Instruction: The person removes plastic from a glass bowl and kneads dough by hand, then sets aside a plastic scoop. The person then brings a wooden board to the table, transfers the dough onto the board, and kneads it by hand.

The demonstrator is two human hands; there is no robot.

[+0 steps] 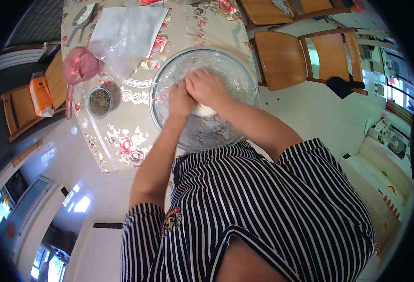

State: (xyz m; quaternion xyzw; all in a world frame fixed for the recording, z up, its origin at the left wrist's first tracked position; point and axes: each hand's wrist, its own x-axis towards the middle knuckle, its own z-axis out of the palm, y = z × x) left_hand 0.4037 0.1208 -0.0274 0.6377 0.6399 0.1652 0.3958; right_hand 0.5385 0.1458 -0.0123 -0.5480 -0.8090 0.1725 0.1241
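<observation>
A large clear glass bowl (157, 113) with flour smears on its walls stands near the table's edge. Inside it, pale dough (203, 110) shows just below my hands. My left hand (181, 97) is closed, its fingers curled and mostly hidden, pressed at the dough's upper left. Beside and touching it, my right hand (206, 87) bends over the dough with its fingers together. Both hands grip the dough, most of which they cover.
Left of the bowl are a small bowl of dark green bits (99, 102), a pink ladle (80, 65), plastic bags (124, 37) and a scoop with white powder (82, 19). Chopsticks (216, 41) lie behind the bowl. Wooden chairs (280, 58) stand right; another holds an orange package (40, 95).
</observation>
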